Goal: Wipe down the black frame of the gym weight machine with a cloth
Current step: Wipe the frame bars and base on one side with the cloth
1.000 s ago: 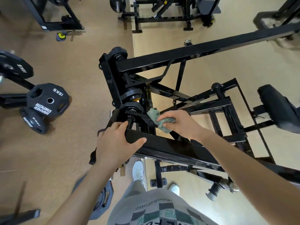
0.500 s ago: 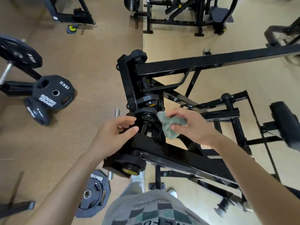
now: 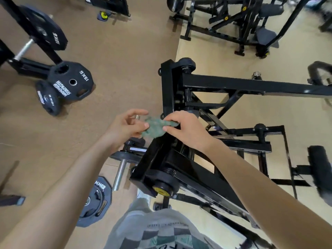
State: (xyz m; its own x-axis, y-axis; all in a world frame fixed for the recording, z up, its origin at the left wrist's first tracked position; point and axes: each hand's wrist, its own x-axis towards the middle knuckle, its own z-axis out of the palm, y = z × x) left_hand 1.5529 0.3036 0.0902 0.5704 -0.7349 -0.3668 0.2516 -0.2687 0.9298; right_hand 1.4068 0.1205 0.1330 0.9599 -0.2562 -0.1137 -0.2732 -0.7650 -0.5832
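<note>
Here, the right hand [image 3: 188,131] pinched the green cloth [image 3: 156,127], the black frame [image 3: 251,86] just beneath its fingers; the left hand [image 3: 125,126], fingers loosely spread, touched the cloth's edge.

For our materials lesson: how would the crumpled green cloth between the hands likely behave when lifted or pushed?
The crumpled green cloth is probably floppy: it bunches in folds and sags from the right hand pinching it. It likely weighs little, since a pinch alone carries it. Pushed, it would probably bunch up rather than roll.
</note>
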